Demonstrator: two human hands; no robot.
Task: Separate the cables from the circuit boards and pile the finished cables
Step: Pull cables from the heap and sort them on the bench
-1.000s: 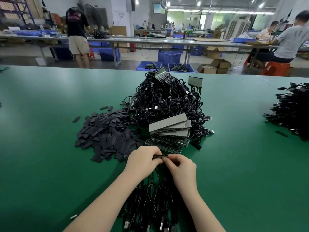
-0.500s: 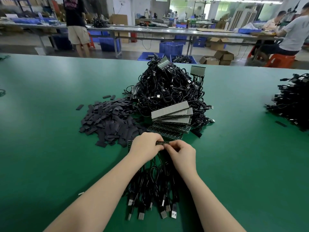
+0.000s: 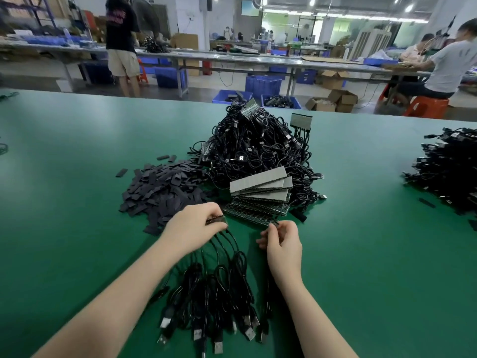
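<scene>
The left hand [image 3: 192, 228] pinches one end of a narrow dark circuit-board strip [image 3: 216, 219], fingers curled round it; the strip's long axis runs left to right, and a fan of thin black USB cables [image 3: 219, 293] hangs from its near edge toward the person, metal plugs lying on the green matted surface [image 3: 77, 228]. The right hand [image 3: 282, 241], just right of the strip and apart from it, has its fingers closed on a small dark end piece [image 3: 274, 224]; whether that is a freed cable head or a snapped-off bit of board cannot be told. Beyond the strip lies a fanned stack of grey-backed circuit boards [image 3: 260, 187], with the big tangled heap of black cables still on boards [image 3: 258, 148] behind that; left of the stack sits a pile of flat dark-grey rectangular tabs [image 3: 165, 189]; far to its right is a separate pile of black cables [image 3: 449, 171], probably the finished ones. The right hand is nearer that pile, so it seems the one to carry freed cables there.
</scene>
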